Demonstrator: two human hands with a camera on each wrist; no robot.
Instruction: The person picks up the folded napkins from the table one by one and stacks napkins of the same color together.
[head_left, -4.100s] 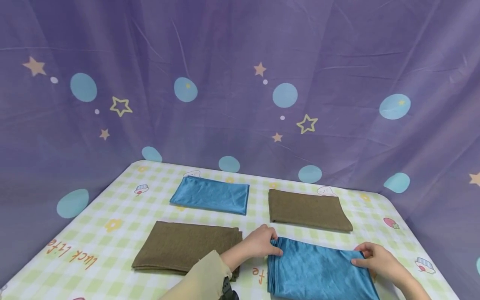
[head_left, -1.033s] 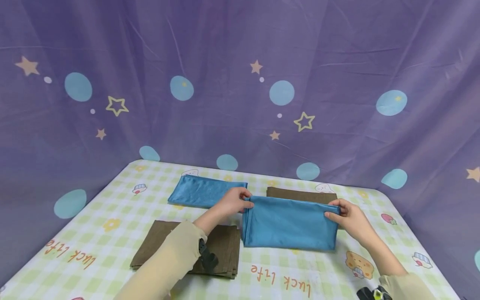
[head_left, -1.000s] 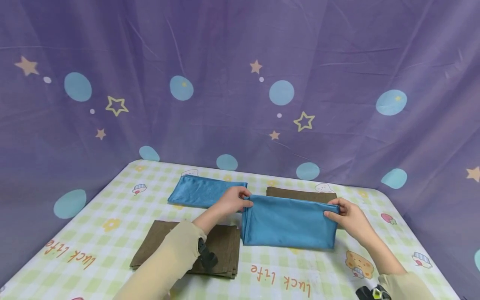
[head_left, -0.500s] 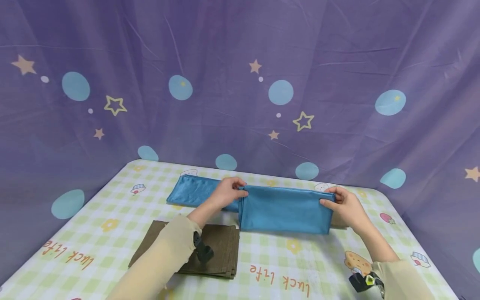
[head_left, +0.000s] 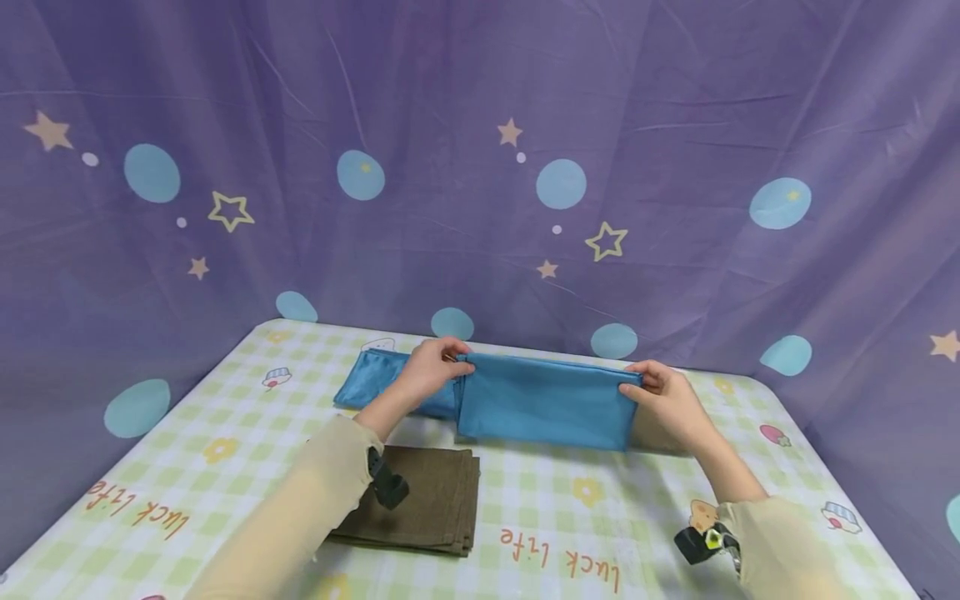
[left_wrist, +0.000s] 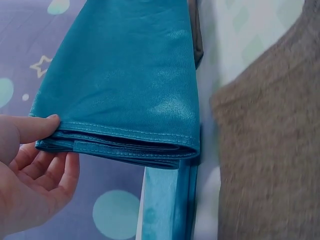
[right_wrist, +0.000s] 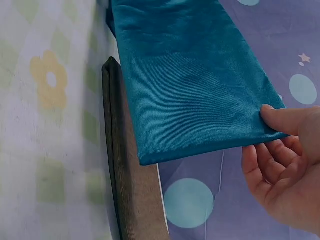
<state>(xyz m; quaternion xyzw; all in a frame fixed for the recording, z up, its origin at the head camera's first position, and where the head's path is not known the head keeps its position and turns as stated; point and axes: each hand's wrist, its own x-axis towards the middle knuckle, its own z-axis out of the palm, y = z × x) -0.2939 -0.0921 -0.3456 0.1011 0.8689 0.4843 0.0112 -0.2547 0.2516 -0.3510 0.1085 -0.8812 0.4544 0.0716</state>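
Note:
A folded, shiny blue cloth (head_left: 543, 402) hangs upright above the far half of the table, pinched at its two upper corners. My left hand (head_left: 431, 367) grips the left corner between thumb and fingers; the left wrist view shows stitched, layered hems beside that thumb. At the right corner, my right hand (head_left: 667, 402) pinches a smooth folded edge. Partly behind my left hand lies another folded blue cloth (head_left: 375, 377). A folded brown cloth (right_wrist: 137, 185) lies behind and below the held cloth, mostly hidden in the head view.
Another folded brown cloth (head_left: 431, 500) lies nearer on the left, partly under my left forearm. A checked tablecloth (head_left: 555, 525) covers the table. Behind the far table edge hangs a purple curtain (head_left: 450, 250) with stars and dots.
Both hands took the near-right blue cloth by its corners and lifted it off the table. It has since moved away from me, upward and slightly left, and now covers most of the far brown cloth.

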